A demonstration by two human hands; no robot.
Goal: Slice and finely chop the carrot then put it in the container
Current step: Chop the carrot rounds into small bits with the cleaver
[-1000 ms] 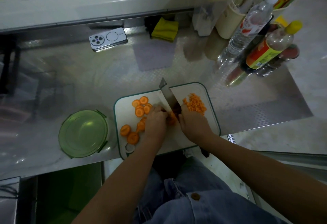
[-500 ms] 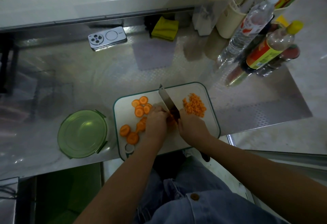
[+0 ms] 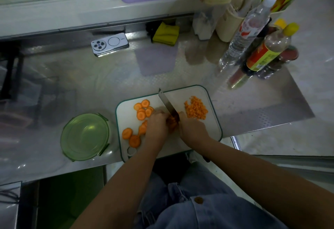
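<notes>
1. I am viewing a steel counter (image 3: 90,84) bearing everything.
2. The cutting board (image 3: 214,125) is lying at the counter's near edge.
3. The container (image 3: 85,137), green lid on, is sitting just left of the board.
4. The left hand (image 3: 156,127) is curling its fingers down onto the carrot piece (image 3: 171,123) at mid-board.
5. The right hand (image 3: 193,130) is gripping the knife (image 3: 167,103), whose blade is meeting that piece between the hands.
6. Carrot slices (image 3: 141,114) are lying left of the left hand.
7. Chopped carrot (image 3: 196,110) is lying piled just beyond the right hand.

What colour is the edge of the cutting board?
The rim of the cutting board is dark teal-green, around a white surface; the head view shows it.
</notes>
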